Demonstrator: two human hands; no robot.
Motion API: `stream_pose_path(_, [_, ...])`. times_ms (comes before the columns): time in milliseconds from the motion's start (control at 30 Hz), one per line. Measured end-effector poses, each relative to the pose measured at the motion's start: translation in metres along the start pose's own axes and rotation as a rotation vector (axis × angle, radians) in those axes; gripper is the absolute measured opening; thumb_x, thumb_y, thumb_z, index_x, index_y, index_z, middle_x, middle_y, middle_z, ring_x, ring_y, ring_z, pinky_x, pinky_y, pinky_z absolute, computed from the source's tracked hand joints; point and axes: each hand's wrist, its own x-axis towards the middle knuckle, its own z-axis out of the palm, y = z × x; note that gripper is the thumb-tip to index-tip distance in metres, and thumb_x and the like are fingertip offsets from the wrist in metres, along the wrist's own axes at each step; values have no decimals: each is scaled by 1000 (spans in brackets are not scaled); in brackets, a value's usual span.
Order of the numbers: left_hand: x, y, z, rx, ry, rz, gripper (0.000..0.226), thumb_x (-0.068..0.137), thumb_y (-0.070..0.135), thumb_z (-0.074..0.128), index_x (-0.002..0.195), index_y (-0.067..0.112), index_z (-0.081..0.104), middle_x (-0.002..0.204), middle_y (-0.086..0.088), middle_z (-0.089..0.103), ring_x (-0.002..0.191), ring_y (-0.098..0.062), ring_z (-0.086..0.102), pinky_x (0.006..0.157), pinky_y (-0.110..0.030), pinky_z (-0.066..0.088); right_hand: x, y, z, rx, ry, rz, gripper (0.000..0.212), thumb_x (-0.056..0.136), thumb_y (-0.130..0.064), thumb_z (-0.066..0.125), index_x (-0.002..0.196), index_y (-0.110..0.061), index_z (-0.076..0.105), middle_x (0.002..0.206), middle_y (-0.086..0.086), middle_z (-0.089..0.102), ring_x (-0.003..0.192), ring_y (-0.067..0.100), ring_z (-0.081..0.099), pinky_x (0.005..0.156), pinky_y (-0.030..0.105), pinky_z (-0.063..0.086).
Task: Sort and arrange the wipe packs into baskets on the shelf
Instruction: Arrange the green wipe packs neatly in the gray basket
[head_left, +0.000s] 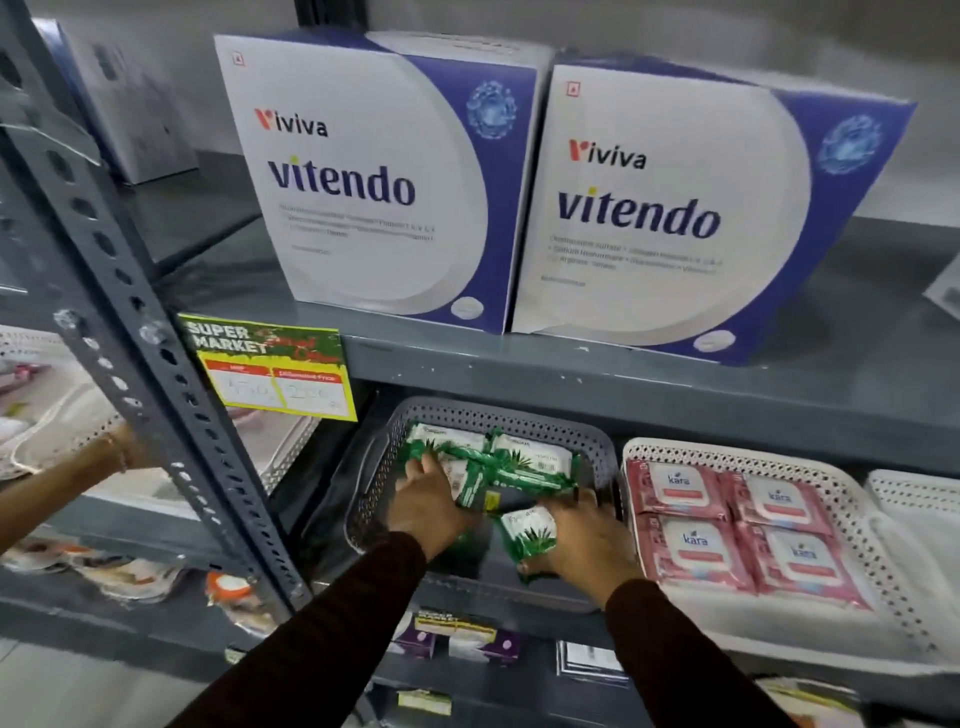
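A grey perforated basket (524, 420) sits on the middle shelf and holds several green and white wipe packs (524, 460). My left hand (428, 506) grips a green pack standing on edge at the basket's middle. My right hand (584, 540) holds another green pack (530, 530) at the basket's front. Right of it a white perforated basket (852, 499) holds pink wipe packs (748, 530) laid flat in two rows.
Two large white and blue boxes (374, 182) stand on the shelf above. A yellow price tag (275, 371) hangs from that shelf's edge. A grey slotted upright (130, 322) rises at left, with another person's arm (62, 478) beyond it. Another white basket (914, 499) is at far right.
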Motion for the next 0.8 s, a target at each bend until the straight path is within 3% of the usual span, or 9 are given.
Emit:
stream_pose_path(133, [3,-19,-9,235,-83,170,75,82,23,63,148,20,28,146,-8,41,130,-32,40,102,-45,40,-2,-2,6,-80,-3,21,96,62,-82,62,142,-34,42,147,13,40,127,34,45,95,41,49])
stream_pose_path(200, [7,-31,-12,244,-161,283,77,81,4,58,150,23,28,152,-6,37,137,-29,35,109,-45,34,1,2,6,-86,-19,-25,96,65,-76,66,146,-34,36,151,10,37,135,33,36,103,46,41])
stream_pose_path(267, [9,-39,-14,232,-269,382,85,81,-8,52,153,24,22,159,-2,22,145,-26,18,116,-45,20,3,10,4,-53,-13,-144,93,73,-55,75,151,-34,28,159,4,27,146,30,19,114,52,27])
stream_pose_path(333, [12,-46,-15,236,-301,471,92,79,-12,50,153,34,20,161,8,13,147,-23,5,118,-48,8,4,16,5,59,-17,-248,87,83,-31,74,153,-33,23,163,-1,19,151,25,9,119,49,18])
stream_pose_path(400, [10,-47,-16,215,-328,467,94,79,-12,47,153,37,16,161,12,6,147,-22,-4,117,-52,-4,3,15,12,81,-52,-266,86,90,-28,67,156,-29,12,164,-1,12,152,22,4,121,47,9])
stream_pose_path(533, [8,-36,-13,162,-325,360,90,84,-2,40,154,27,-9,158,8,-20,144,-25,-21,113,-52,-15,14,0,31,26,-117,-156,83,98,-53,39,154,-27,-16,162,2,-20,150,27,-17,118,59,-3])
stream_pose_path(633, [9,-30,-5,161,-327,293,88,91,28,43,150,27,-22,151,11,-34,141,-25,-28,112,-55,-18,24,-16,36,20,-129,-94,81,98,-60,27,151,-28,-25,156,8,-35,146,33,-26,115,62,-10])
stream_pose_path(733, [11,-29,-2,236,-341,312,102,84,66,44,147,30,-27,146,13,-40,135,-21,-34,110,-56,-19,29,-26,39,-46,-59,-131,82,97,-62,23,150,-25,-27,151,11,-40,141,35,-34,111,63,-18])
stream_pose_path(800, [13,-31,-1,270,-339,346,104,81,72,43,148,31,-24,149,13,-38,137,-23,-33,110,-57,-19,32,-27,40,-76,-23,-169,83,97,-61,24,152,-21,-24,154,11,-37,141,33,-35,110,61,-19])
